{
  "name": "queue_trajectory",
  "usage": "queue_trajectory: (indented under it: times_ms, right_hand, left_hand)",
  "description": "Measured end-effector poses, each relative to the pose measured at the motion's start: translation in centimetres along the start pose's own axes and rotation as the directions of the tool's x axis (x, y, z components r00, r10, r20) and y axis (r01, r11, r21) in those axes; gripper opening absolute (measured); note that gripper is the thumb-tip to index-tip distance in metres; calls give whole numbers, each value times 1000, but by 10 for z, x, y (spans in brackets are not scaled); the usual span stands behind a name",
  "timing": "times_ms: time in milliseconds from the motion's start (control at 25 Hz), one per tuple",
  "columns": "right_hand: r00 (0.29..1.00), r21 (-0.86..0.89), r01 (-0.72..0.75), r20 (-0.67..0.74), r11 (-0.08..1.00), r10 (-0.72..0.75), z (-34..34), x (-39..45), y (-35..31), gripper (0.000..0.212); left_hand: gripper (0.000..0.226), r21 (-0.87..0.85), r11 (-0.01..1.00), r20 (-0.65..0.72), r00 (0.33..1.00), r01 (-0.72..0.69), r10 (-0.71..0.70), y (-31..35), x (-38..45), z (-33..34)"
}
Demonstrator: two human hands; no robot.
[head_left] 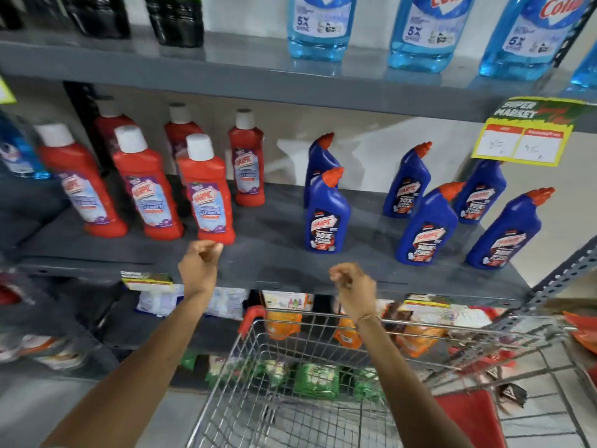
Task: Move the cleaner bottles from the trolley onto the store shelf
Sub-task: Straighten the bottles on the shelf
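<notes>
My left hand point(200, 263) & right hand point(352, 286) curled, empty. Red plastic white-capped cleaner bottles point(206, 195): prob. stiff, slick, heavy w/ liquid, so grip round the waist.

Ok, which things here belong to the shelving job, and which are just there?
Job: red white-capped cleaner bottles; blue orange-capped cleaner bottles; grey metal shelf; silver wire trolley.
Around: pale blue glass-cleaner bottles above; yellow price tag; green pouches below.

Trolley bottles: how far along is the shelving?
Done: red bottles and blue bottles stand on the shelf. In hand: nothing; left hand and right hand are curled and empty before the shelf edge. Left: no bottle shows in the visible part of the trolley, so likely little; its near end is out of frame.
</notes>
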State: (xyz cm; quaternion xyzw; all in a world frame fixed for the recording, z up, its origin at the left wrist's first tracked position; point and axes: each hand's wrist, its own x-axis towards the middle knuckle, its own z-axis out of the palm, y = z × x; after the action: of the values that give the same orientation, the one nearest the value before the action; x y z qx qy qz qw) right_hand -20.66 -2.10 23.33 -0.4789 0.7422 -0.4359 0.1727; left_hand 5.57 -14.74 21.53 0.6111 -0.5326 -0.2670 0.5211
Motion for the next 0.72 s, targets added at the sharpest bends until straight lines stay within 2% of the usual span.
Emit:
queue_trajectory:
  times_ms: [80,160,240,360,440,560,640,720]
  right_hand:
    - [988,-7,91,127,996,-89,46,2,-44,13]
    - [974,27,126,189,992,-128,72,13,-73,18]
    - [964,38,141,222,989,-145,103,25,-98,19]
    - [955,38,110,274,993,-116,138,47,-116,18]
    - [937,30,40,345,999,-48,161,60,-124,36]
    - [896,-85,60,443,995,-16,186,73,-128,59]
    - [909,-102,58,416,993,-10,196,76,-128,56]
    - [928,-106,48,372,993,-5,198,79,-128,52]
  left_hand:
    - [19,-36,999,-149,988,32,-37,-7,26,-38]
    - [13,-68,998,-168,986,4,-15,-7,50,-59]
    - [17,-9,1000,-91,996,-1,0,-17,81,-77]
    - [46,123,992,71,997,25,-34,-31,111,-86]
    - [62,179,984,177,983,20,-52,-39,128,-87]
    - [58,264,964,294,953,-11,-70,-52,147,-90]
    - [54,316,947,315,948,-58,-47,-61,158,-93]
    - [53,284,955,318,948,-83,-12,-65,160,-94]
